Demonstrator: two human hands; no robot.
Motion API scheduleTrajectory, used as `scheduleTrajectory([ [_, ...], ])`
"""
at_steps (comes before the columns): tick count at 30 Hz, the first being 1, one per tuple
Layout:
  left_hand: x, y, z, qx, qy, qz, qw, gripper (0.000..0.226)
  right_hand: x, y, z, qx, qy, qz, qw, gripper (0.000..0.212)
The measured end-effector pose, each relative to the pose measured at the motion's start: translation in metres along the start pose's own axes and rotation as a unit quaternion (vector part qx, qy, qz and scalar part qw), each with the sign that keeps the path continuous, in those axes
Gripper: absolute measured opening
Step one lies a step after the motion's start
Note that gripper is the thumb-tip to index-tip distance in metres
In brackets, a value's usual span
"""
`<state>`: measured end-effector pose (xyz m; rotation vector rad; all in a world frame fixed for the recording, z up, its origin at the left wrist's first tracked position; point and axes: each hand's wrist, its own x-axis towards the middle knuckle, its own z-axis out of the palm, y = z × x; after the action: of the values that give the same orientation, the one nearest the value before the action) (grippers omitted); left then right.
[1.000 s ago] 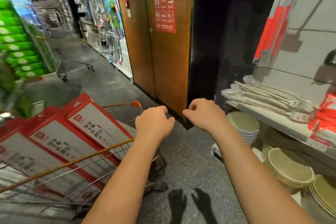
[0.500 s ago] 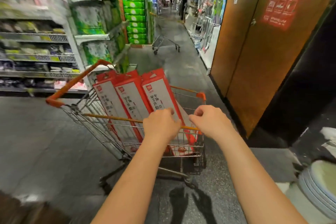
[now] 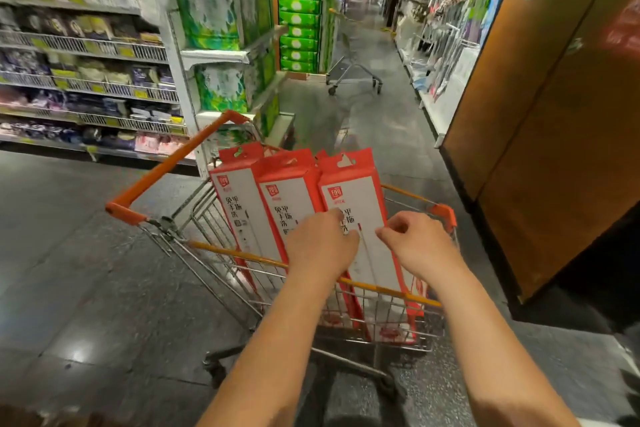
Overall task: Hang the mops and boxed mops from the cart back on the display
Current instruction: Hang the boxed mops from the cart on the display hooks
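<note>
Three red-and-white boxed mops stand upright in the orange-handled wire cart (image 3: pixel 166 166): a left one (image 3: pixel 235 204), a middle one (image 3: pixel 284 198) and a right one (image 3: pixel 356 198). My left hand (image 3: pixel 322 246) is over the left edge of the right box, fingers curled, thumb on its front face. My right hand (image 3: pixel 415 246) is at that box's right edge, fingers curled too. I cannot see whether either hand grips the box. No loose mops or mop display are in view.
Shelves of packaged goods (image 3: pixel 86 55) and green tissue packs (image 3: pixel 214 21) line the left. A wooden-panelled wall (image 3: pixel 554 114) stands close on the right. A second cart (image 3: pixel 353 76) stands down the aisle, with hanging goods (image 3: pixel 446 21) beyond.
My view has swung left from the shelf of bowls to the cart. Both hands have moved from mid-air, past the cart's near rim, onto the right boxed mop.
</note>
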<state>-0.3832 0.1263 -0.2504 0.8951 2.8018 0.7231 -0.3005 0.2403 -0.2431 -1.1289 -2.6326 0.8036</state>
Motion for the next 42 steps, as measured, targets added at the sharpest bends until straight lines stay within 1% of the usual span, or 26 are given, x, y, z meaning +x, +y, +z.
scheduleTrajectory([
  [6,0.067,-0.027,0.007,0.003,0.007,-0.003,1.000,0.041,0.057,-0.019,0.025,0.053,0.021,0.018,0.998,0.026],
  [11,0.104,-0.035,0.025,-0.013,0.008,-0.019,1.000,0.043,0.095,-0.016,0.033,0.078,0.014,0.026,0.997,0.036],
  [14,0.123,-0.030,0.039,-0.012,0.005,-0.030,0.999,0.043,0.122,-0.004,0.033,0.089,0.008,0.016,0.996,0.041],
  [17,0.143,-0.021,0.056,-0.022,0.021,-0.066,0.997,0.043,0.151,0.010,0.033,0.098,-0.011,-0.006,0.995,0.041],
  [19,0.154,-0.016,0.069,-0.033,0.029,-0.089,0.995,0.044,0.172,0.020,0.035,0.111,-0.023,-0.031,0.993,0.047],
  [21,0.163,-0.009,0.083,-0.037,0.026,-0.119,0.992,0.049,0.192,0.030,0.038,0.135,-0.040,-0.054,0.989,0.056],
  [24,0.177,0.000,0.098,-0.035,0.032,-0.154,0.987,0.062,0.221,0.040,0.042,0.158,-0.069,-0.076,0.982,0.065],
  [28,0.191,0.007,0.112,-0.060,0.060,-0.192,0.978,0.076,0.253,0.052,0.061,0.134,-0.107,-0.092,0.981,0.082],
  [32,0.194,0.010,0.123,-0.078,0.077,-0.229,0.967,0.083,0.267,0.063,0.072,0.116,-0.104,-0.095,0.983,0.081],
  [36,0.198,0.007,0.128,-0.074,0.093,-0.260,0.958,0.088,0.276,0.066,0.078,0.138,-0.144,-0.100,0.975,0.085],
  [39,0.197,0.005,0.132,-0.079,0.095,-0.264,0.957,0.092,0.277,0.065,0.083,0.160,-0.150,-0.105,0.970,0.089],
  [42,0.195,0.003,0.135,-0.095,0.103,-0.246,0.959,0.095,0.276,0.066,0.082,0.177,-0.151,-0.091,0.968,0.085],
])
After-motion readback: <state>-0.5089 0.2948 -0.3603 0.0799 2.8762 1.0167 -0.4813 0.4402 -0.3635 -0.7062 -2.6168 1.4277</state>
